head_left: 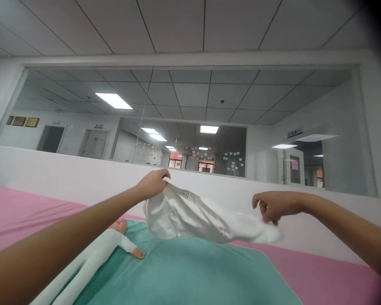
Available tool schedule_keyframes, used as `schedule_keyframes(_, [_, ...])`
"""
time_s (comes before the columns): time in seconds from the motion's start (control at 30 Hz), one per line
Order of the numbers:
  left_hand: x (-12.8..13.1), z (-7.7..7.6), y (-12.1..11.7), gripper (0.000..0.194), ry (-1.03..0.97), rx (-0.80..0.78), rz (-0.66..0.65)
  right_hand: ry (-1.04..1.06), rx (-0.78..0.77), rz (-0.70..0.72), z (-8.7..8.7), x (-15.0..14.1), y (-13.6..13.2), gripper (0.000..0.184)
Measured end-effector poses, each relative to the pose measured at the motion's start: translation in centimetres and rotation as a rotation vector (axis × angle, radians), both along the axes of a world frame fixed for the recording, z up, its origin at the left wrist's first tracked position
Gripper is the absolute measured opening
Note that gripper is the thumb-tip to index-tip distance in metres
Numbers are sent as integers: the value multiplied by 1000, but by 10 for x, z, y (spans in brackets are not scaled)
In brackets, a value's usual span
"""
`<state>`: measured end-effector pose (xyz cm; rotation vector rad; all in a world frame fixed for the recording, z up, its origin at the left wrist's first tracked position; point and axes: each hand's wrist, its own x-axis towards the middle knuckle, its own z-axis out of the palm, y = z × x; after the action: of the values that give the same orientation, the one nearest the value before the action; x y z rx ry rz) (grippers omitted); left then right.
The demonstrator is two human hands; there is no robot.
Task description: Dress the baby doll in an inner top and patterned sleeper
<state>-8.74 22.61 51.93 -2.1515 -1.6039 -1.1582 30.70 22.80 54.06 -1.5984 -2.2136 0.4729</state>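
A shiny white cloth garment point(184, 216) is stretched in the air in front of me, with a small dark printed mark near its upper edge. My left hand point(154, 183) pinches its upper left corner. At the garment's blurred right end, my right hand point(277, 204) has curled fingers, and its lower fingertips appear to grip the fabric. Below and left, a baby doll point(98, 250) in a white suit lies on its back on a green blanket point(190, 271). My left forearm hides part of the doll.
The green blanket lies over a pink sheet point(324, 271), which also shows at far left. Behind the bedding rises a low white wall point(66, 171) beneath a wide glass window point(190, 97). Doors and ceiling lights show through the glass.
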Motion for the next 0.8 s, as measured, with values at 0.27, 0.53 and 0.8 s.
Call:
schedule_keyframes(0.27, [87,56,-34,33,233,-27,-60,298,133,529,-4,-148,-44,54])
schedule_keyframes(0.53, [72,97,-74,30,526,20,142,490,277,426,-8,-156,-31,23])
schedule_keyframes(0.8, [75,93,-88,29,596,76,290,545,385,450,3,-164,-56,36])
